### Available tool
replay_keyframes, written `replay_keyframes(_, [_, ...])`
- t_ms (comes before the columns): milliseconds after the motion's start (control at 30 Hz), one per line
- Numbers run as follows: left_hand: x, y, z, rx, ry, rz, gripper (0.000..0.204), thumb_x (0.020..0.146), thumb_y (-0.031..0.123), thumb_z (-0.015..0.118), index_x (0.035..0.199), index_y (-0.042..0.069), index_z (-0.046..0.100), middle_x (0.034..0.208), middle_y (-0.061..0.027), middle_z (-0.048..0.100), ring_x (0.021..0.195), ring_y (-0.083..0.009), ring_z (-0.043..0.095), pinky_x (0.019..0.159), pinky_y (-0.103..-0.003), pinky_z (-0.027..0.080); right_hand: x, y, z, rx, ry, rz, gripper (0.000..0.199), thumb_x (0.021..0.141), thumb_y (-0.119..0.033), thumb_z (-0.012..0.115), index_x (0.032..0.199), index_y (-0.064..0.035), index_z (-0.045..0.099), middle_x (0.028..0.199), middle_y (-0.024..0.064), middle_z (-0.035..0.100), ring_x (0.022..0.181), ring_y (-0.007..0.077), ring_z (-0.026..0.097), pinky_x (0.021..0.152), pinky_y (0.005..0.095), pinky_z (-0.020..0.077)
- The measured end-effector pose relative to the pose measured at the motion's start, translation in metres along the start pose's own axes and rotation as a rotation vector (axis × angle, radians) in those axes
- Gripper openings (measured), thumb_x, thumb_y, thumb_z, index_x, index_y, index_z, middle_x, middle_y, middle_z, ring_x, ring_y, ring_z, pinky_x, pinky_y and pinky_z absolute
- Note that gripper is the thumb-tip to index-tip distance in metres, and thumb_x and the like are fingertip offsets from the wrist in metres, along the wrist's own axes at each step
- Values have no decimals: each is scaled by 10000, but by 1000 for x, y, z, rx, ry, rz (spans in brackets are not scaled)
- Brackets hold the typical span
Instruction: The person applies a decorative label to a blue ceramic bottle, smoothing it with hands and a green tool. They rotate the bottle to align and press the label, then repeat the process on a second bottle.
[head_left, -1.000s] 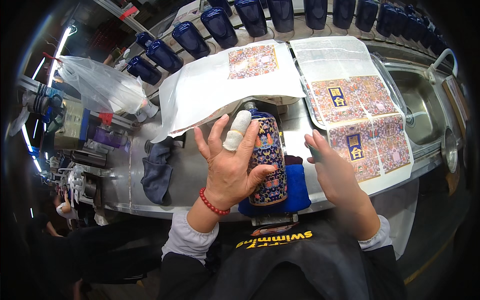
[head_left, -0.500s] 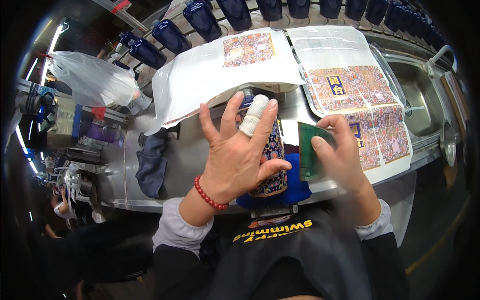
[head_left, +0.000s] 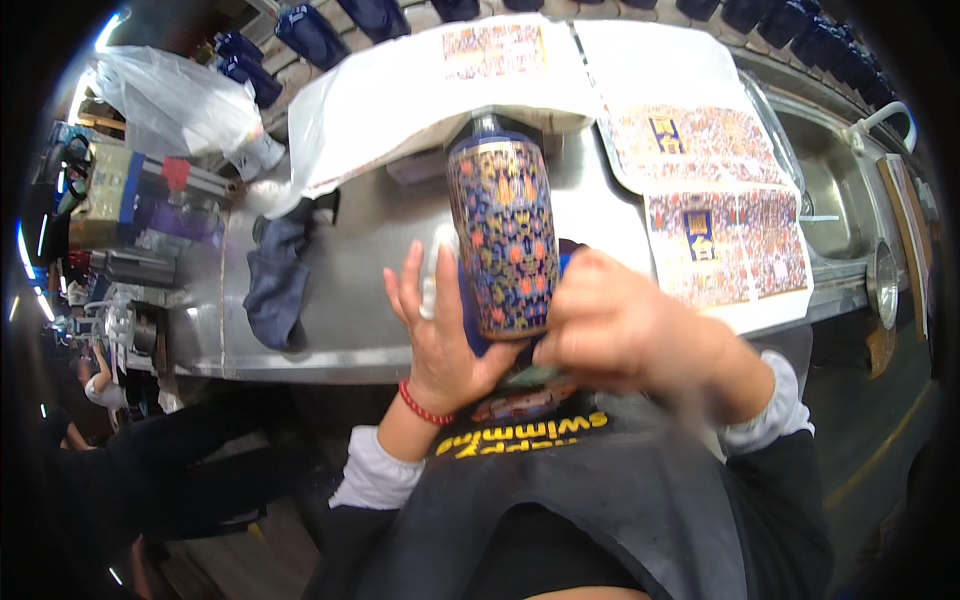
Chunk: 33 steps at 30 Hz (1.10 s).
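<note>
**Patterned bottle held between both my hands at the bench edge**

The patterned bottle (head_left: 503,235) lies lengthwise at the centre of my view, its dark neck pointing to twelve o'clock and its base towards me at six. It is wrapped all round in a busy blue, orange and gold printed skin. I judge it a rigid metal flask: stiff, fairly light if empty, and slick where the print is glossy, so it could roll or slip under a loose hold. The wrap looks like the delicate part; its edges could crease or lift. The safest hold seems to be low on the body near the base, palms on either side, away from any seam.

My left hand (head_left: 440,335) sits at the bottle's seven o'clock, fingers spread and raised, palm against the lower side. One finger looks wrapped in white. My right hand (head_left: 610,330) is at four to five o'clock, curled against the base; it is blurred, so I cannot tell exactly what it pinches. A blue pad (head_left: 470,315) shows beneath the bottle.

Further out, the steel bench (head_left: 380,250) carries a dark cloth (head_left: 275,285) at nine o'clock, a white sheet (head_left: 400,100) at eleven, and printed pattern sheets (head_left: 720,210) at two. Dark blue bottles (head_left: 320,30) line the far edge, and a plastic bag (head_left: 175,95) lies at ten.
</note>
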<state>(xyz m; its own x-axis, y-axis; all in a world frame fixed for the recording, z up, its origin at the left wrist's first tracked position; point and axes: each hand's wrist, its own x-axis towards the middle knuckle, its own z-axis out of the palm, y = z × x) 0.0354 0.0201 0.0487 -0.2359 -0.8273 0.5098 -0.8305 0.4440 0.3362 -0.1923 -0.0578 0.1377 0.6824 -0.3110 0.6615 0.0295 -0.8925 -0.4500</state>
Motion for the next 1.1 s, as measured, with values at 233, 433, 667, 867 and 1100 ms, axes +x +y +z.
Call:
replay_keyframes(233, [-4, 18, -9, 167, 15, 129, 638, 892, 506, 697, 1382, 101, 643, 1411, -158, 565, 1410, -387, 356, 1193, -641, 21, -52, 29, 26, 688, 474, 689, 140, 948, -126, 730, 993, -3, 681, 960, 13, 706, 862, 35, 624, 724, 210, 526])
replay_keyframes(433, [0, 29, -9, 258, -12, 247, 492, 911, 480, 659, 1312, 201, 710, 1364, -105, 604, 1401, -324, 384, 1202, -634, 6, -76, 23, 51, 731, 582, 754, 150, 979, -160, 708, 1002, -22, 657, 911, -13, 671, 820, 31, 581, 710, 204, 481])
replay_keyframes(667, [3, 19, -4, 55, 24, 4, 925, 801, 506, 759, 1487, -27, 442, 1484, -186, 481, 1432, -393, 287, 1182, -637, 19, -46, 22, 32, -393, 336, 253, 231, 788, -73, 774, 1006, -52, 699, 835, 17, 614, 755, 173, 578, 708, 353, 462])
replay_keyframes(867, [10, 8, -11, 205, -39, -3, 1008, 781, 640, 743, 1477, -33, 462, 1363, -148, 587, 1401, -363, 378, 1172, -653, -27, -15, 10, 6, 243, 124, 185, 207, 782, -70, 828, 961, -73, 725, 844, 65, 661, 793, 250, 617, 683, 355, 466])
replay_keyframes(1100, [10, 3, -8, 179, -22, 4, 1026, 765, 658, 752, 1469, -33, 474, 1278, -113, 654, 1388, -359, 410, 1172, -654, -17, -59, -4, 35, -185, 80, -39, 188, 713, -128, 750, 893, -111, 699, 822, 12, 538, 753, 208, 511, 720, 371, 418])
